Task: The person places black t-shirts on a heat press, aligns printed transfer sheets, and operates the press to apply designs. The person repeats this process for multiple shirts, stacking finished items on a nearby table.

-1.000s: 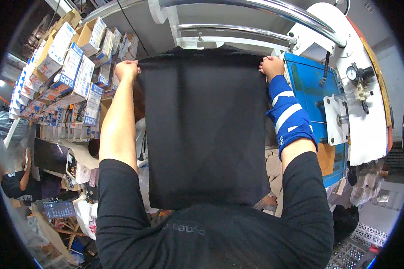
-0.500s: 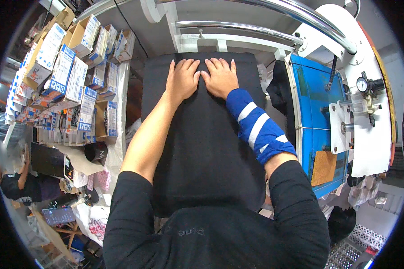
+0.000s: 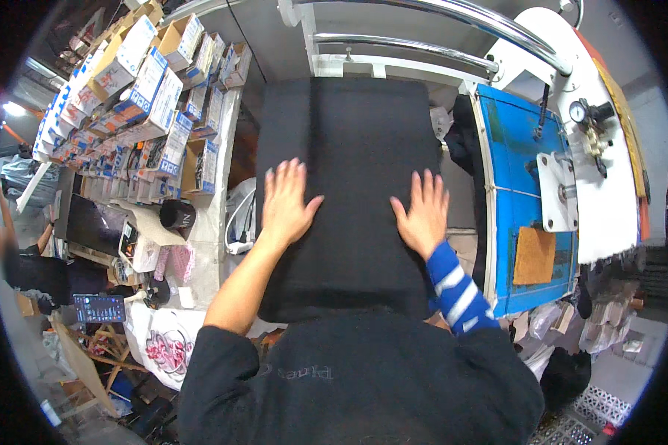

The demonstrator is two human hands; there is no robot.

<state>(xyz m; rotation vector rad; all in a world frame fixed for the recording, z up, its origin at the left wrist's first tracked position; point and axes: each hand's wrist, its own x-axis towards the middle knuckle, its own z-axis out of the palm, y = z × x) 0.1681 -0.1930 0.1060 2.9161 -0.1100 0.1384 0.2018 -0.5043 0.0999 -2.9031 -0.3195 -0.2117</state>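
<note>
A black fabric (image 3: 352, 119) lies smooth over a long padded platen in front of me, under the white frame. My left hand (image 3: 286, 200) lies flat on the left part of the fabric, fingers spread and pointing away from me. My right hand (image 3: 423, 211) rests likewise on the right part, near the edge, with a blue and white striped wrap (image 3: 461, 293) on the forearm. Neither hand grips anything.
Stacked cardboard boxes (image 3: 141, 96) fill the left. Right are a blue press plate (image 3: 516, 133), a pressure gauge (image 3: 579, 111) and chrome bars (image 3: 401, 41). Far left are a person (image 3: 34, 274), a lit screen (image 3: 98, 308) and a white table (image 3: 163, 319) with small items.
A second ago both hands held the black fabric up by its corners; then they lay together near the platen's far end. Now they have slid apart and toward me, with the fabric lying flat.
</note>
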